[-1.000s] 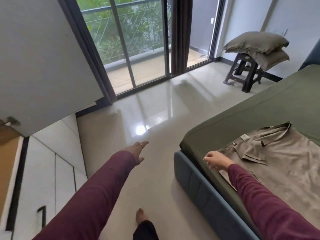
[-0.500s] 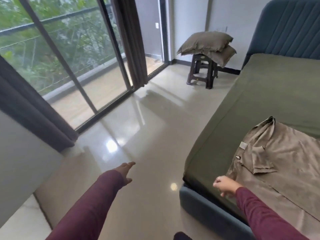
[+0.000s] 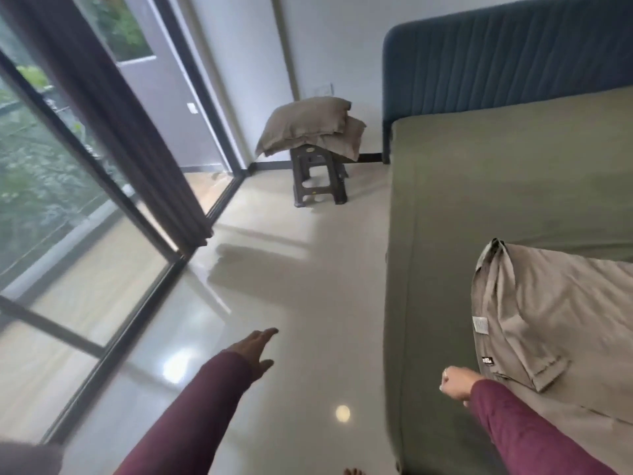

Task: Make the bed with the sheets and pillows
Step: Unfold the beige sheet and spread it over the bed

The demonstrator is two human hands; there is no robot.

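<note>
Left hand (image 3: 253,347) reaches out flat over the floor, lower centre. Right hand (image 3: 454,383), a loose empty fist, hovers by the sheet (image 3: 555,323) on the bed (image 3: 479,200). Pillows (image 3: 308,130) sit top centre.

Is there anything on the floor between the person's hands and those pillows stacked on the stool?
Nothing visible. The pillows sit on the dark stool by the far wall, and only bare tiled floor lies between them and the left hand and right hand. The bed runs alongside that path, not across it.
</note>
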